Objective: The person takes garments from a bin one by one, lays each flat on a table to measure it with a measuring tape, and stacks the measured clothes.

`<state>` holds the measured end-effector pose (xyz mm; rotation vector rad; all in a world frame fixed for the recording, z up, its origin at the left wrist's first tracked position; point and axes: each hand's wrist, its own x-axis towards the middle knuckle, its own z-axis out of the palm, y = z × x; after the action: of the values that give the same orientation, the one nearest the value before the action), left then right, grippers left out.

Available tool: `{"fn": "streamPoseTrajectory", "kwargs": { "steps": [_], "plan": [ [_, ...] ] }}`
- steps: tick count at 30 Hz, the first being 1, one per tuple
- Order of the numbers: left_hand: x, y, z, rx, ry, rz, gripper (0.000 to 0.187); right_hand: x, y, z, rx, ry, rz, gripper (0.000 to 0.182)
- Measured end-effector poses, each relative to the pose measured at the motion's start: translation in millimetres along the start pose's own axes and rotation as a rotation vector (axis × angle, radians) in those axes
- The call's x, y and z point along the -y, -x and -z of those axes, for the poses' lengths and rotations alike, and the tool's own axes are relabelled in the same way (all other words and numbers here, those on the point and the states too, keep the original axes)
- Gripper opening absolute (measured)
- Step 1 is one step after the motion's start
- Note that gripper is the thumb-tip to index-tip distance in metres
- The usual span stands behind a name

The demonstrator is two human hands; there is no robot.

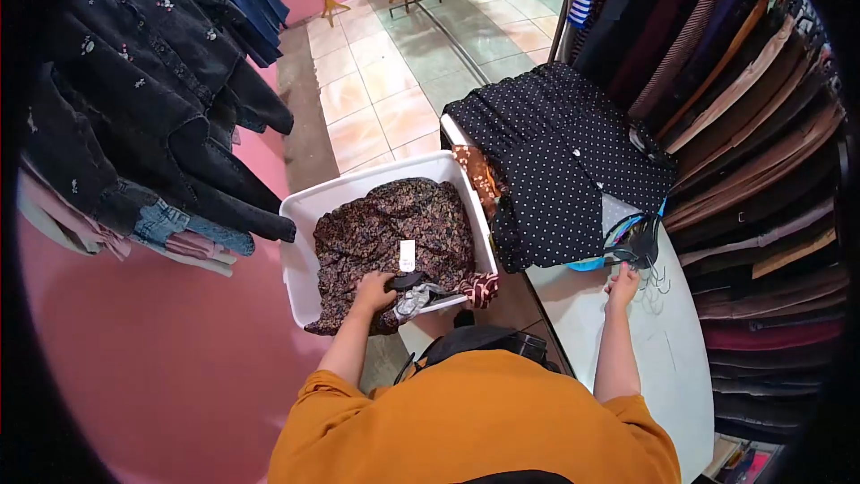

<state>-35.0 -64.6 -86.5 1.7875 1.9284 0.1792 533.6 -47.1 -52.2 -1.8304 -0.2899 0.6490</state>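
Note:
My left hand (373, 292) rests at the front of a white bin (297, 273), on a dark floral garment (376, 229) with a white tag (407, 255). Its fingers touch something black at the garment's edge; whether they grip it is unclear. On the right, my right hand (623, 281) has its fingers curled at the black hangers (640, 246) on the white table (587, 305). A black polka-dot garment (555, 161) lies across the table, just beyond the hangers. Gray and maroon patterned cloth (480, 289) lies over the bin's front right edge.
Dark denim clothes (152, 63) hang at the left by a pink wall. A dense rack of brown and dark clothes (761, 161) lines the right side. Brown patterned cloth (477, 177) sits between bin and table. Beyond is a tiled floor (381, 99) with stands.

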Motion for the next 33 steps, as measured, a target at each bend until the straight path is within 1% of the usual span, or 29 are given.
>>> {"fn": "streamPoseTrajectory", "kwargs": {
  "steps": [2,3,4,5,6,7,8,9,10,11,14,15,16,18,19,22,23,25,26,28,29,30,32,33],
  "plan": [
    [-6.7,-9.9,-5.2,0.105,-0.15,-0.06,0.053,-6.1,10.8,9.7,0.019,0.018,-0.015,0.031],
    [-19.5,-10.0,5.5,0.123,-0.196,-0.057,0.05,-10.7,13.9,14.6,0.011,0.017,-0.014,0.031],
    [-20.4,-15.3,8.2,0.125,-0.196,-0.064,0.05,-15.4,16.9,18.4,0.02,0.019,0.004,0.026],
    [-19.9,-19.1,11.5,0.178,-0.2,-0.098,0.048,-19.6,19.1,22.0,0.03,0.021,0.023,0.021],
    [-22.6,-20.4,16.7,0.229,-0.204,-0.131,0.047,-21.7,22.5,24.6,0.025,0.017,0.026,0.021],
    [-25.6,-19.1,22.0,0.182,-0.154,-0.171,0.041,-24.2,26.4,26.4,0.064,0.027,0.057,0.018],
    [-29.8,-17.4,26.9,0.179,-0.157,-0.18,0.041,-27.4,31.3,29.2,0.102,0.036,0.089,0.014],
    [-40.1,-14.3,37.4,0.141,-0.058,-0.173,0.038,-31.9,36.2,31.3,0.148,0.022,0.116,0.007],
    [-50.3,-10.5,46.6,0.101,0.04,-0.167,0.035,-31.1,42.4,31.1,0.141,0.012,0.122,0.007],
    [-60.1,-6.3,52.2,0.013,0.063,-0.216,0.029,-31.3,50.4,30.1,0.212,0.054,0.132,0.005],
    [-109.6,6.9,81.3,-0.02,0.085,-0.208,0.027,-12.1,88.4,26.6,0.434,0.104,0.114,0.006],
    [-134.9,18.9,90.0,-0.086,0.143,-0.208,0.027,-9.1,98.0,27.1,0.538,0.106,0.129,0.008],
    [-154.8,25.5,93.2,-0.093,0.097,-0.245,0.028,-6.7,107.5,29.0,0.64,0.109,0.144,0.01],
    [-210.3,53.8,106.6,-0.039,0.086,-0.262,0.028,10.5,132.9,38.9,0.891,0.129,0.181,0.014],
    [-237.5,71.1,107.1,-0.067,0.108,-0.268,0.028,19.5,145.9,45.8,0.984,0.132,0.186,0.017],
    [-288.4,112.3,86.5,0.003,0.145,-0.364,0.033,42.3,184.1,76.9,1.212,0.124,0.131,0.026],
    [-302.6,128.6,75.2,-0.019,0.2,-0.424,0.034,46.5,195.3,89.2,1.188,0.118,0.136,0.026],
    [-325.6,158.1,47.5,-0.066,0.276,-0.556,0.036,51.1,215.7,116.2,1.335,0.262,0.227,0.033],
    [-335.8,172.1,30.3,-0.066,0.374,-0.58,0.034,50.2,226.4,131.8,1.311,0.251,0.231,0.033],
    [-359.8,203.8,-1.8,-0.078,0.599,-0.672,0.034,46.3,252.0,166.5,1.305,0.112,0.394,0.044],
    [-374.1,220.4,-16.4,0.013,0.772,-0.639,0.035,47.8,264.1,186.6,1.313,-0.029,0.313,0.051],
    [-389.3,237.3,-25.8,0.13,0.904,-0.653,0.037,31.2,263.5,201.2,1.282,-0.037,0.308,0.051],
    [-420.5,264.4,-55.1,0.179,1.121,-0.755,0.037,-6.7,251.3,228.3,0.947,0.111,0.544,0.051],
    [-434.2,279.4,-62.1,0.339,1.209,-0.707,0.038,-10.5,250.0,246.4,0.825,0.068,0.629,0.038]
  ]
}}
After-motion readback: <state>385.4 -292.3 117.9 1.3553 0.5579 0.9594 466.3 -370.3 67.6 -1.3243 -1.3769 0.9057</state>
